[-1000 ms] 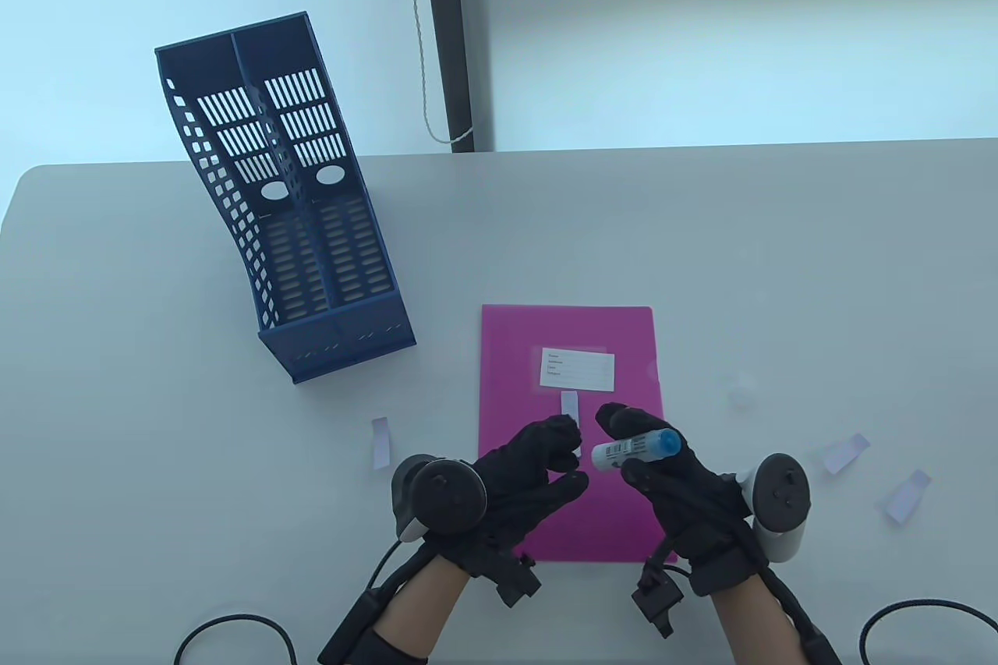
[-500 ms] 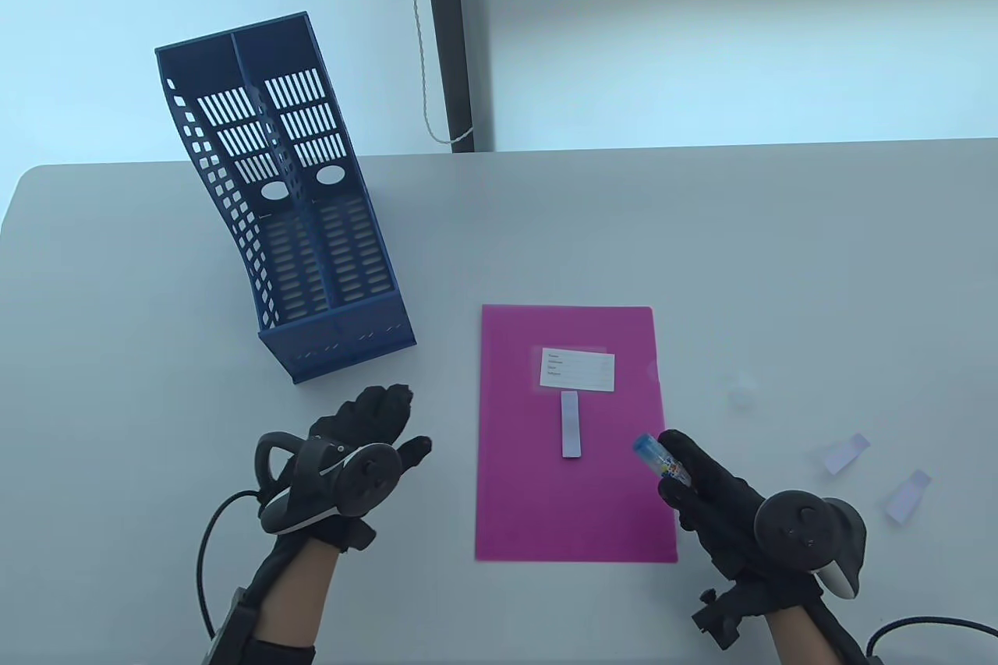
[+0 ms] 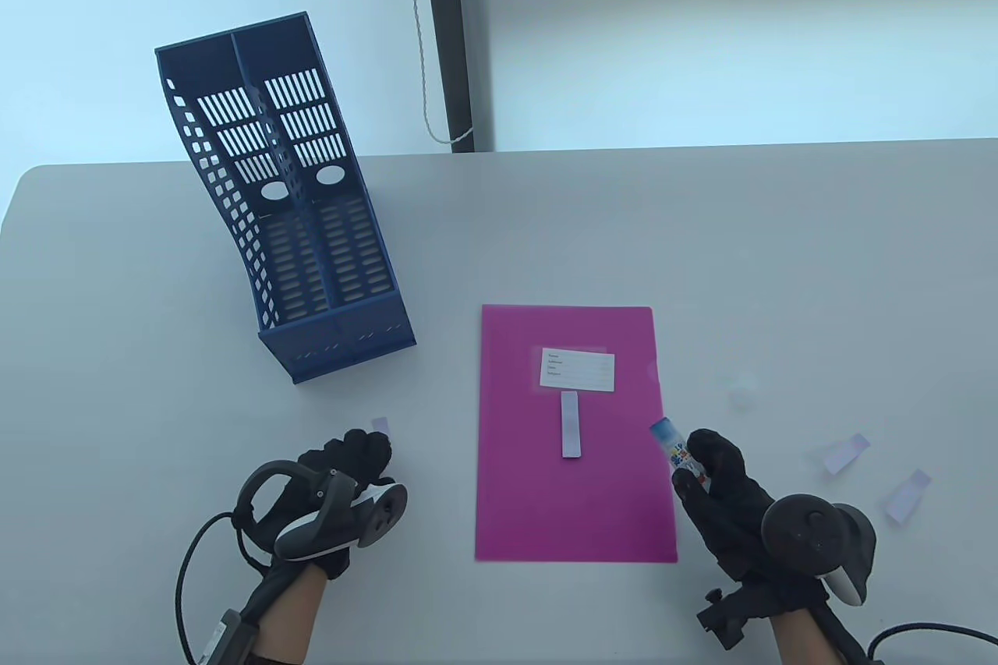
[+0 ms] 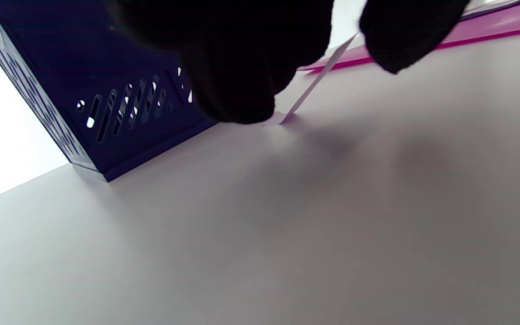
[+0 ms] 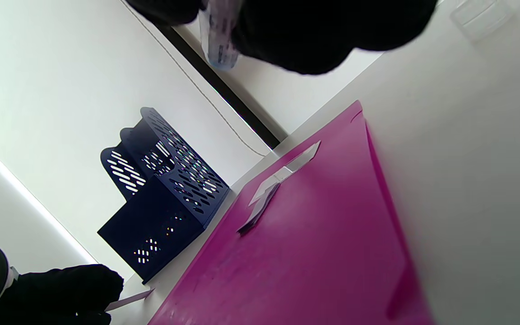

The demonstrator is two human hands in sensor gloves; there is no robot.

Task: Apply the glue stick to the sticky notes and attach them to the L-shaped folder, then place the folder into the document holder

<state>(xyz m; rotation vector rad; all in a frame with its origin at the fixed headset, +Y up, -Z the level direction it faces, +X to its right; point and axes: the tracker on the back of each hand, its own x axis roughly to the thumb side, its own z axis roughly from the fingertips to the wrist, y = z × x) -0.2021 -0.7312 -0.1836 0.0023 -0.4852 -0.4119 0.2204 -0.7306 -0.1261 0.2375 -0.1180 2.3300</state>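
The magenta L-shaped folder lies flat, with a white label and one pale sticky note on it. My left hand is at a second sticky note on the table, left of the folder. In the left wrist view that sticky note tilts up between thumb and fingers, one end still on the table. My right hand grips the uncapped glue stick at the folder's right edge. The blue document holder stands at the back left.
The clear glue cap lies right of the folder. Two more sticky notes lie at the far right. Cables trail off both wrists at the table's near edge. A cord hangs by the dark post behind the table.
The left hand left the note on the folder, swung left and came down on the loose note. The right hand drew back to the folder's right edge with the glue stick.
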